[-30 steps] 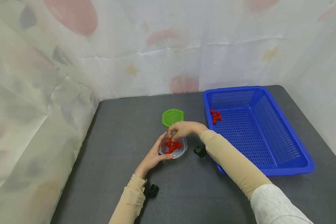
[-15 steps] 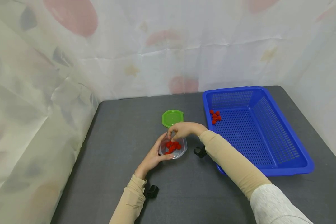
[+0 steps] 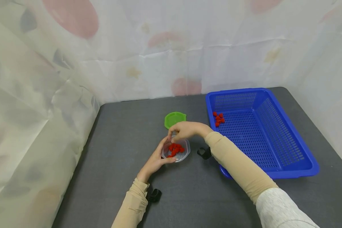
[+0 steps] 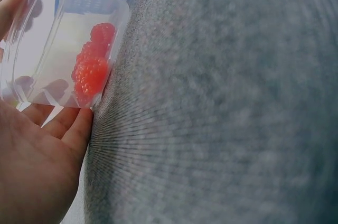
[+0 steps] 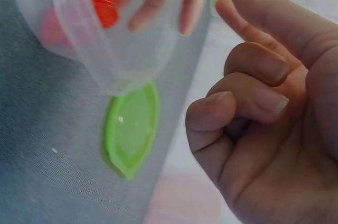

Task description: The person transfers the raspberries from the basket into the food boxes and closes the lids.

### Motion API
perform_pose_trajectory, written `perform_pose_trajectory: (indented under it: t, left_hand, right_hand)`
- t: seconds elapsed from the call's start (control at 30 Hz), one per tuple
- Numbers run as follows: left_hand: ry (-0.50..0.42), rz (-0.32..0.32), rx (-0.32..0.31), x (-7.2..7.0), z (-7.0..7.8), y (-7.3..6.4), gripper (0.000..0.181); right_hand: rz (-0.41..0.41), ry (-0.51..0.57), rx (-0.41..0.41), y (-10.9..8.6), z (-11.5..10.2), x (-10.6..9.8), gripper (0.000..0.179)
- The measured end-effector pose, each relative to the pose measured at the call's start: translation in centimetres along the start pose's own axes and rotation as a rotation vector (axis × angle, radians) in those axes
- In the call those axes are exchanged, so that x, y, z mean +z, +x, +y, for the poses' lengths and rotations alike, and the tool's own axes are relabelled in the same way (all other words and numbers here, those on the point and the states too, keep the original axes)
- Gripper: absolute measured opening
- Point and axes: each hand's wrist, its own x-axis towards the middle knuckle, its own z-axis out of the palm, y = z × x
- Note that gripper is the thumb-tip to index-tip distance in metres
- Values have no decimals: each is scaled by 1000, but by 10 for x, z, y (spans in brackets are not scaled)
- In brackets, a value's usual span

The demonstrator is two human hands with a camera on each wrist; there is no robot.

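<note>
My left hand grips a clear plastic container on the table, fingers on its far side and thumb on its near side. Several red raspberries lie at the bottom, seen through the wall as a pile of raspberries in the left wrist view. Just above the container's far rim hovers my right hand. The right wrist view shows this right hand with three fingers loosely curled, thumb and index finger slightly apart, and nothing between them. Behind the container lies a green lid.
A blue basket with perforated sides stands at the right of the grey table. More raspberries sit against its left wall. Patterned white sheets hang behind and to the left of the table.
A raspberry pinched by my right hand has been let go and lies among the others in the container. The right hand has risen slightly. My left hand keeps its grip.
</note>
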Motion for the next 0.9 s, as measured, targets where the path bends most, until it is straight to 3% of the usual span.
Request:
perform_pose_trajectory:
  t: [0.4,0.6,0.67,0.9]
  left_hand:
    - [14,-9,-31,0,-3,-1,90]
    - [26,4,-2,-1,-4,2,90]
    - [25,-7,-6,-3,6,-1,90]
    - [19,-8,1,-4,4,-2,91]
  right_hand:
    - [140,-15,-54,-40,-5,-27,21]
    - [211,15,-12,-68,3,-43,23]
    - [231,20,7,-78,6,-46,23]
    - [274,39,61,-102,19,-52,23]
